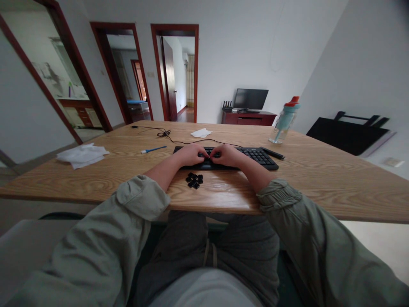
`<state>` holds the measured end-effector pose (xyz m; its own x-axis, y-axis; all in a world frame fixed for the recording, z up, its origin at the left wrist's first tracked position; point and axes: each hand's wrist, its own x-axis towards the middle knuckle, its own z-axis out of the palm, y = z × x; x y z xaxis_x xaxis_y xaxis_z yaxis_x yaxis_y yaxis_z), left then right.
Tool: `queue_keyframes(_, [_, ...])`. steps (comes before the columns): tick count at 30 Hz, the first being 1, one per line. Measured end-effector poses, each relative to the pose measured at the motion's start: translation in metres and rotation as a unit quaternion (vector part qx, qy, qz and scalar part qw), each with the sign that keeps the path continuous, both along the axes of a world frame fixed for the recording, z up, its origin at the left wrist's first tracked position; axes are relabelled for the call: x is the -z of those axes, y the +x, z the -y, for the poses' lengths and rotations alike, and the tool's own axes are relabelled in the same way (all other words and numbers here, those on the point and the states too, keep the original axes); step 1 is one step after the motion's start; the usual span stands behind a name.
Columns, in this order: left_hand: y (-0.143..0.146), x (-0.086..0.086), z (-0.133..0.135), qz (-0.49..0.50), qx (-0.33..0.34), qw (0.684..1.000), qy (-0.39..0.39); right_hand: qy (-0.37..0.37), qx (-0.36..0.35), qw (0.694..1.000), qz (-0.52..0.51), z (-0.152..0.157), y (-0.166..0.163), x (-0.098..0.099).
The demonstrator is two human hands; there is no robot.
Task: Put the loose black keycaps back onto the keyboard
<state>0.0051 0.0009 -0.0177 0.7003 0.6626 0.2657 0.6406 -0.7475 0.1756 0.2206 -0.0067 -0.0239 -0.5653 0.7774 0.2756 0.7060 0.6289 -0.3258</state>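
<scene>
Both hands meet over the middle of a black keyboard (pixel 260 157), which lies flat on the wooden table. My left hand (pixel 191 154) rests on its left half, thumb and fingers pinched together. Close beside it, my right hand (pixel 227 155) is also pinched, its fingertips almost touching the left ones at the keys. Whatever is between the fingertips is too small and too hidden to make out. In front of the keyboard, near my left forearm, lies a small cluster of several loose black keycaps (pixel 194 184).
The wooden table (pixel 319 183) carries a blue-handled brush (pixel 154 149), white tissues (pixel 83 155), another tissue (pixel 201 133) and a coiled cable (pixel 164 133). Right of the keyboard are a slim black object (pixel 272 153) and an upright bottle (pixel 284 121) with a red lid.
</scene>
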Motion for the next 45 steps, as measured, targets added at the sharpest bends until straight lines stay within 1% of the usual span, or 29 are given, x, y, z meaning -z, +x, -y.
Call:
queue_keyframes(5, [0.000,0.000,0.001,-0.004,-0.003,1.000,0.002,-0.001,-0.008,1.000,-0.022,0.004,-0.001,0.000])
queue_keyframes(10, [-0.003,0.000,-0.003,0.013,-0.020,1.000,0.007,-0.003,-0.028,0.999,-0.044,0.002,-0.001,0.002])
queue_keyframes(17, [-0.005,0.000,-0.004,0.012,-0.043,0.999,0.004,-0.018,-0.014,1.000,-0.014,0.003,0.001,-0.001])
queue_keyframes(27, [-0.004,-0.003,0.001,0.018,-0.042,0.999,-0.003,-0.019,-0.009,1.000,-0.001,0.007,0.000,-0.005])
queue_keyframes(33, [-0.004,-0.003,0.002,0.012,-0.020,1.000,-0.018,-0.006,-0.003,1.000,0.025,0.008,-0.001,-0.007])
queue_keyframes(38, [-0.005,-0.002,0.002,-0.001,-0.013,1.000,-0.019,-0.014,-0.007,0.999,0.038,0.012,0.000,-0.008])
queue_keyframes(42, [-0.004,-0.003,0.006,-0.026,0.017,0.999,0.009,0.024,-0.034,0.998,0.051,0.015,0.004,-0.004])
queue_keyframes(45, [0.001,-0.004,0.011,-0.063,0.010,0.997,0.033,0.064,-0.044,0.995,0.063,0.018,0.004,0.002])
